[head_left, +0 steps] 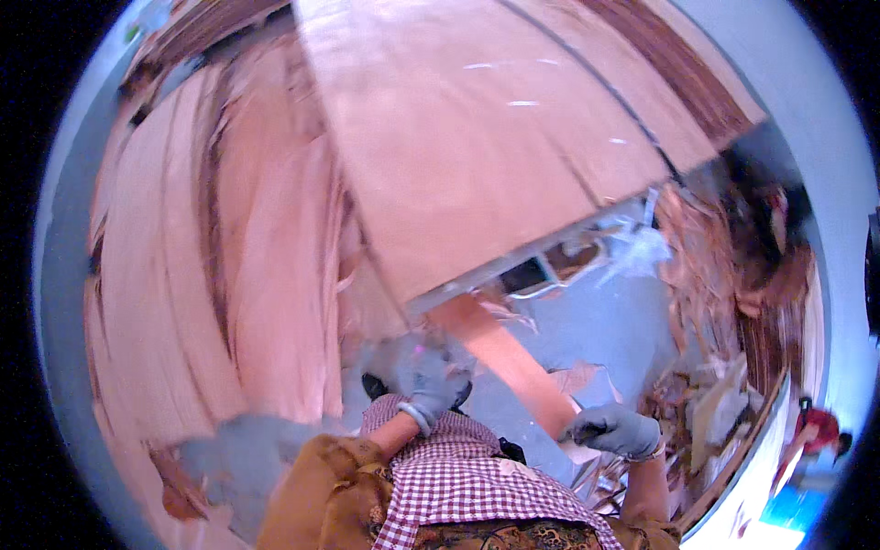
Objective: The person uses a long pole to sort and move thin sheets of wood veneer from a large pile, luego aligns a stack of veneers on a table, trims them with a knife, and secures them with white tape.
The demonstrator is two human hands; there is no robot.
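Observation:
My right hand (pixel 616 431), in a grey glove, is closed on the near end of a long, narrow strip of wood veneer (pixel 506 360). The strip slants away to the left, its far end by the edge of a broad veneer-topped table (pixel 477 174). In front of my checkered apron hovers my left hand (pixel 434 389), also gloved. Motion smears its fingers, so I cannot make out their shape or anything in them. It is nearest to the table's near left corner.
Large stacked veneer sheets (pixel 275 247) lie left of the table. Below its near edge stands a white-framed crate (pixel 559 266) with a plastic bag (pixel 637 247). Veneer scraps (pixel 720 412) are heaped at the right. Another person (pixel 819 431) is at the far right.

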